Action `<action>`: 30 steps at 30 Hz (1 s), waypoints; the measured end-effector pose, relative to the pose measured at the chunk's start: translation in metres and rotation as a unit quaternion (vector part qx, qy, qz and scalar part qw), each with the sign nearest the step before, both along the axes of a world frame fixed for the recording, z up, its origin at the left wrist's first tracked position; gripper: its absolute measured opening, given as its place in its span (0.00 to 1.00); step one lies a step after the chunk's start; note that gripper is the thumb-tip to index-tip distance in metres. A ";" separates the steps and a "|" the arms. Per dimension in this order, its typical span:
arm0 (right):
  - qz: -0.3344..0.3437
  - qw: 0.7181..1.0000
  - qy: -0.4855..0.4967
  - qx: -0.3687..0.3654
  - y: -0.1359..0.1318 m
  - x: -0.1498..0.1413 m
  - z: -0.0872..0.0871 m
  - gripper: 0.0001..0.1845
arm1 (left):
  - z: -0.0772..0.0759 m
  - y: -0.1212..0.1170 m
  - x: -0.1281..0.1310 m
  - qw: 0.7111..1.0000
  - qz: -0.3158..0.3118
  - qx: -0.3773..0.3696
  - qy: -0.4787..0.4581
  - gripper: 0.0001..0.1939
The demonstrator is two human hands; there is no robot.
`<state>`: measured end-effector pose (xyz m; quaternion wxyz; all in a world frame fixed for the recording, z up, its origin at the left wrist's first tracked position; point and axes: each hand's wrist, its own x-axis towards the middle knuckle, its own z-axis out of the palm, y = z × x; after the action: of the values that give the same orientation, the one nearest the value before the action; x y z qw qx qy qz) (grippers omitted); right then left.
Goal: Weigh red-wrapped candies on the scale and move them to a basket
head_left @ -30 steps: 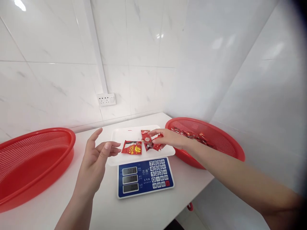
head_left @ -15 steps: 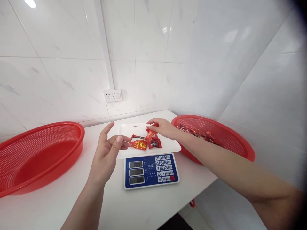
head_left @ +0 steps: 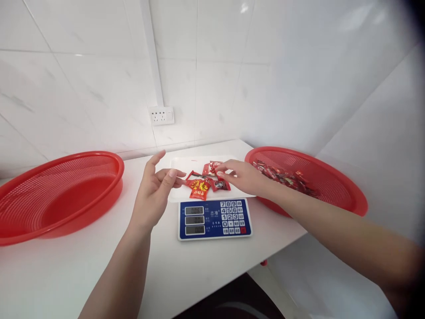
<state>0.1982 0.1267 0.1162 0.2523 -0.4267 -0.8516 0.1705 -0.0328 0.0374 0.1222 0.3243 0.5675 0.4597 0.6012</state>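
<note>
On a blue kitchen scale [head_left: 215, 219], the white weighing tray [head_left: 179, 195] bears several small red snack packets [head_left: 199, 186], some overlapping. My left hand [head_left: 157, 186] hovers at the tray's left side, open, thumb and fingers apart. Its fingertips come close to the nearest packet; whether they touch it I cannot tell. Over the right part of the pile is my right hand [head_left: 242, 177], its thumb and forefinger spread apart just above the packets. Nothing shows in its grasp. The displays are lit with small digits.
A red mesh basket [head_left: 345, 190] at the right contains many more packets. Another red basket [head_left: 109, 195] stands at the left. Behind the white table [head_left: 159, 266] is a tiled wall with a socket [head_left: 162, 116]. The table's front edge runs down toward the lower middle.
A red packet that was at my right hand's fingers now lies among the others, and the pile has grown. The top reading has risen. My view has shifted, moving the scene right and upward.
</note>
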 end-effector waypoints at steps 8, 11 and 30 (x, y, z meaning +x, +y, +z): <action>0.152 0.958 -0.197 0.139 -0.036 0.003 -0.019 0.20 | -0.003 0.002 0.005 1.000 -0.005 -0.002 0.014 0.28; 0.197 0.943 -0.216 0.157 -0.038 -0.012 -0.030 0.21 | -0.004 0.003 0.007 1.000 -0.014 -0.008 0.020 0.29; -0.096 0.973 -0.160 0.138 -0.023 0.091 -0.017 0.17 | -0.007 0.006 0.005 0.999 0.014 -0.014 0.042 0.27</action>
<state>0.2894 0.1040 0.0991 0.1845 -0.4894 -0.8512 -0.0436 -0.0281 0.0432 0.1148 0.3043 0.5814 0.4891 0.5745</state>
